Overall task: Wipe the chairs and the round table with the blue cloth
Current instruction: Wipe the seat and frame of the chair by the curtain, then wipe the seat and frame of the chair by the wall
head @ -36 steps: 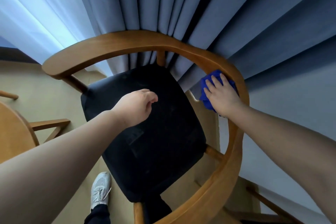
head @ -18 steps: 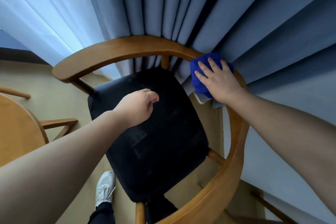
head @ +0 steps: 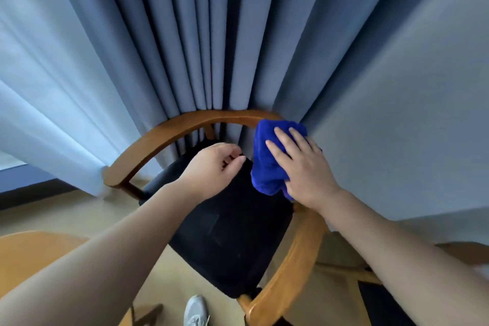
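**Cloth on the rear right of the chair rail, the arc running off both ways**

The right hand (head: pixel 304 167) lies flat on the blue cloth (head: pixel 267 156), fingers straight and spread, pressing it onto the curved wooden rail (head: pixel 164 135) of the chair. It grips nothing; the palm and fingers pin the cloth down. The cloth is bunched over the rear right part of the rail, where the curtain (head: pixel 211 47) hangs close behind, and a fold of it hangs off the rail's inner side towards the black seat (head: pixel 232 241).

The left hand (head: pixel 211 169) hovers over the back of the seat, just inside the rail and just beside the cloth without touching it. Its fingers are loosely curled and hold nothing.

What matters for the next stroke is the rail's line. It is one long arc. From the cloth it bends away round the back of the chair to its left end, and the other way it comes forward along the chair's right side towards the person. A stroke probably has to follow that curve, not cut straight across. The right hand is already on the rail; the left is nearer the rail's left stretch but has no cloth. The curtain could catch under the cloth.

The round tabletop (head: pixel 34 251) shows off the chair's left front, well apart from the cloth.
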